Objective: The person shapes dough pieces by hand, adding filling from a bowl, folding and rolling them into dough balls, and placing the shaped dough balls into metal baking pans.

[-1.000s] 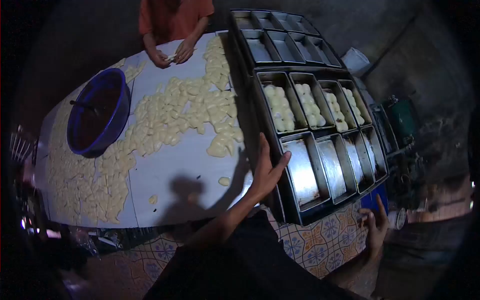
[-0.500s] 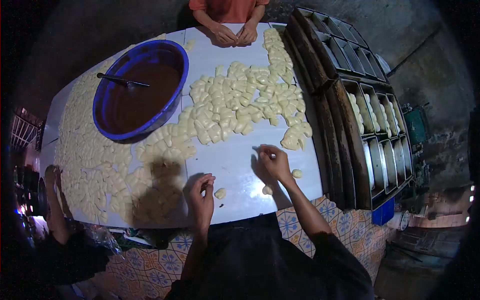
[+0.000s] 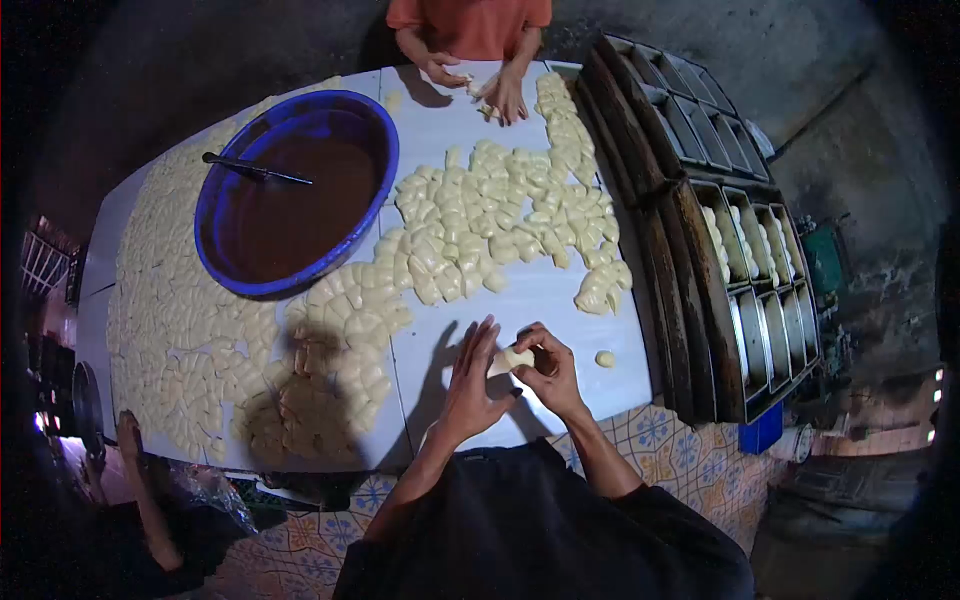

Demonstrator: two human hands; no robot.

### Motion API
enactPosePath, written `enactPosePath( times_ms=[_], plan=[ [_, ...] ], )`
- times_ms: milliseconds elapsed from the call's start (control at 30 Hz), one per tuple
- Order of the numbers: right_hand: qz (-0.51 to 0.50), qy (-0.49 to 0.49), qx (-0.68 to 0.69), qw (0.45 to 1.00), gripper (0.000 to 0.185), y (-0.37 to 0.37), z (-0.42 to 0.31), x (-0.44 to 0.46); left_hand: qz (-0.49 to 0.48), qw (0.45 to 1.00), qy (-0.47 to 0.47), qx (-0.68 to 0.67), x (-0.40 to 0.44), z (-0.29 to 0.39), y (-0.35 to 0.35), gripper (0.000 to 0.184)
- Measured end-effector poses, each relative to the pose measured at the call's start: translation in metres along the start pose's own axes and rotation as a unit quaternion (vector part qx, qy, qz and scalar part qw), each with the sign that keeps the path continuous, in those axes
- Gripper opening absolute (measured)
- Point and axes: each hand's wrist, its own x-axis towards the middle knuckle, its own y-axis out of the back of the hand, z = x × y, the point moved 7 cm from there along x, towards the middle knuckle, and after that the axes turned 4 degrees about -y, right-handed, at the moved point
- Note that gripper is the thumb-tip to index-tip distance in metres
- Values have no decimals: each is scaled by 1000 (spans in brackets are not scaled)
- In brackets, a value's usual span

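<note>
Over the near side of the white table (image 3: 440, 335), my right hand (image 3: 552, 378) pinches a small pale piece of dough (image 3: 514, 360) between curled fingers and thumb. My left hand (image 3: 474, 388) is raised beside it with fingers stretched straight, its palm turned toward the dough. Whether the left palm touches the dough is hard to tell. One small lump of dough (image 3: 604, 358) lies on the table to the right of my right hand. Beyond my hands spreads a field of flattened dough pieces (image 3: 455, 225).
A blue basin (image 3: 388, 150) of brown filling, with a dark-handled utensil (image 3: 255, 168) in it, stands at the left. Stacked loaf tins (image 3: 700, 290) line the right edge, some holding dough. Across the table a co-worker's hands (image 3: 505, 95) handle dough; another person's arm (image 3: 145, 480) is at lower left.
My hands have come together, and a piece of dough is now between them. Two small lumps near my hands have left the table. The co-worker opposite has spread their hands apart.
</note>
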Motion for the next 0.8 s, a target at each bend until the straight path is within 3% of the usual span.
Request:
enactPosePath(
  times_ms=[33, 100, 133, 167, 233, 267, 300, 367, 400, 500, 533, 600, 633, 667, 700, 733, 800],
  plan=[
    [-6, 14, -45, 999, 29, 2, -7, -4, 2, 999, -20, 27, 2, -2, -10, 95],
    [70, 4, -20, 997, 31, 14, -25, -14, 48, 993, 29, -107, -7, -5, -16, 85],
    [102, 46, -120, 986, 35, 22, -36, -20, 107, 927, 134, -334, -17, -22, -24, 69],
    [110, 46, -117, 986, 35, 26, -42, -23, 125, 776, 238, -571, -28, -36, -44, 47],
    [-101, 83, -274, 953, 38, -7, -46, -31, 60, 627, 278, -725, -30, -27, -59, 40],
    [-118, 71, -221, 966, 40, -14, -41, -37, 88, 688, 284, -662, -33, -28, -58, 40],
    [-95, 46, -204, 973, 37, -10, -25, -39, 98, 691, 285, -657, -33, -28, -60, 40],
    [25, 11, -146, 989, 36, 12, -7, -39, 195, 749, 250, -582, -33, -34, -45, 41],
    [41, 55, -177, 982, 33, 6, -27, -35, 194, 760, 223, -578, -33, -30, -41, 44],
    [-37, 133, -287, 948, 29, -20, -23, -34, 136, 704, 210, -665, -33, -14, -46, 50],
    [-20, 29, -172, 985, 32, -15, -8, -31, 136, 705, 207, -665, -31, -10, -45, 50],
    [0, 33, -162, 986, 34, -11, -18, -20, 184, 835, 116, -505, -29, 2, -20, 55],
    [23, 31, -150, 988, 35, -11, -28, -16, 181, 915, 109, -343, -31, 7, -8, 46],
    [17, 18, -149, 989, 35, -16, -34, -13, 210, 931, 97, -282, -35, 1, 0, 36],
    [-7, 39, -159, 987, 34, -24, -39, -11, 235, 943, 81, -220, -37, 0, 6, 26],
    [-45, 25, -172, 984, 33, -28, -31, -8, 310, 917, 107, -227, -43, -4, 9, 14],
    [-84, 38, -167, 982, 32, -30, -17, 7, 297, 930, 118, -180, -43, 2, 16, 13]
  ],
)
